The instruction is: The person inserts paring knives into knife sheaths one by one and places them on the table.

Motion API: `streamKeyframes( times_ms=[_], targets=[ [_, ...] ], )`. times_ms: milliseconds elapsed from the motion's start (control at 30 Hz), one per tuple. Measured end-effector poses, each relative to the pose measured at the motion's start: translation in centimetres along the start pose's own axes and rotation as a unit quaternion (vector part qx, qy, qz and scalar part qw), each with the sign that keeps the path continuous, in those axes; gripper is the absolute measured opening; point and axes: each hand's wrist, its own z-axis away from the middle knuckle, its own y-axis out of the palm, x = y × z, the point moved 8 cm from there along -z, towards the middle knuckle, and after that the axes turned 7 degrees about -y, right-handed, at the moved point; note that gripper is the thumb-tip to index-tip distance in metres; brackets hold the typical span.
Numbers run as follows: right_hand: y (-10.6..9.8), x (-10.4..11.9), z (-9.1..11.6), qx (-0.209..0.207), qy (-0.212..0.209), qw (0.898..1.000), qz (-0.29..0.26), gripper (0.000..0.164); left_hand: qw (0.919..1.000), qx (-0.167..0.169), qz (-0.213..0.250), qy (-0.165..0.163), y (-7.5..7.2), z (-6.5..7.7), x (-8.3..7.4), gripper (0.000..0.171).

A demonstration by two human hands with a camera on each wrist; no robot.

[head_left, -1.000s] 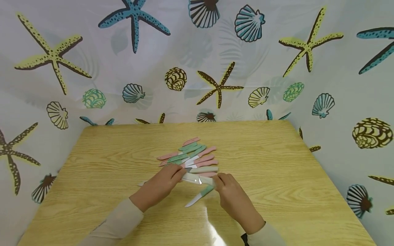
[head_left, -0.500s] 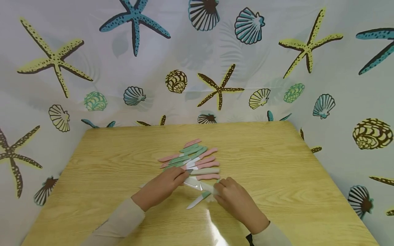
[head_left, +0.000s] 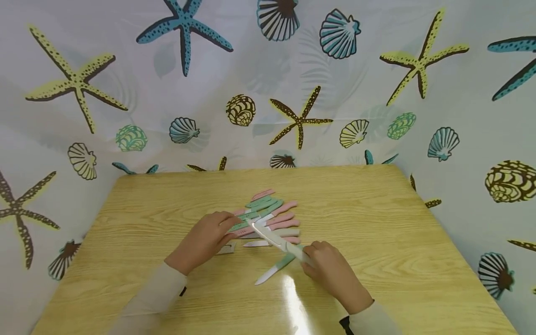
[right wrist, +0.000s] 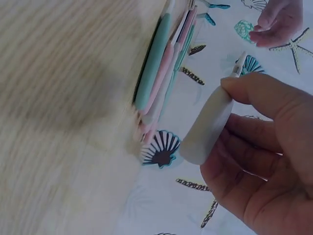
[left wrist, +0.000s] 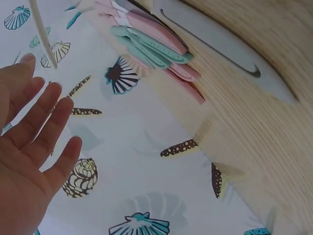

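My right hand (head_left: pixel 331 274) grips an off-white-handled knife (head_left: pixel 273 237), its pale blade pointing up and left over the pile. In the right wrist view thumb and fingers wrap round its handle (right wrist: pixel 208 127). To the left, my left hand (head_left: pixel 207 239) is held with fingers spread and nothing in them; in the left wrist view the thin blade (left wrist: pixel 43 34) shows just past its fingertips. Below that hand lies a beige-grey blade sheath (left wrist: pixel 215 41) with a slot. A green-handled knife (head_left: pixel 270 273) lies in front, bare blade toward the lower left.
A pile of pink-handled knives (head_left: pixel 286 206), green sheaths (head_left: pixel 247 216) and a beige handle (head_left: pixel 284 232) lies mid-table. At its back is a pink sheath (head_left: pixel 263 194). The wooden table (head_left: pixel 398 260) meets a shell-and-starfish-patterned cloth (head_left: pixel 259 56) behind.
My left hand has let go of the blade end and moved left, uncovering the sheath on the table. The knife in my right hand has swung from near level to tip-up; that hand shifted slightly right.
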Motion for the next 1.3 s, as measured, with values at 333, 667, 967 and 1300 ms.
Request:
streamKeyframes(
  times_ms=[333, 667, 967, 1300],
  targets=[
    [-0.1, -6.4, 2.5, -0.023, 0.193, 0.978, -0.081, 0.015, 0.9954, 0.026, 0.007, -0.092, -0.3, 0.9, 4.4, 0.020],
    [1.9, -8.9, 4.3, -0.029, 0.307, 0.943, -0.125, 0.018, 0.9946, 0.033, 0.003, -0.098, -0.3, 1.6, 4.8, 0.020],
    [3.0, -8.1, 4.0, -0.010, 0.328, 0.936, -0.125, 0.020, 0.9942, 0.041, 0.000, -0.099, -0.1, 1.6, 4.7, 0.019],
    [3.3, -7.6, 3.7, 0.001, 0.324, 0.938, -0.125, 0.019, 0.9915, 0.064, 0.005, -0.113, 0.6, 1.3, 4.8, 0.020]
  ],
)
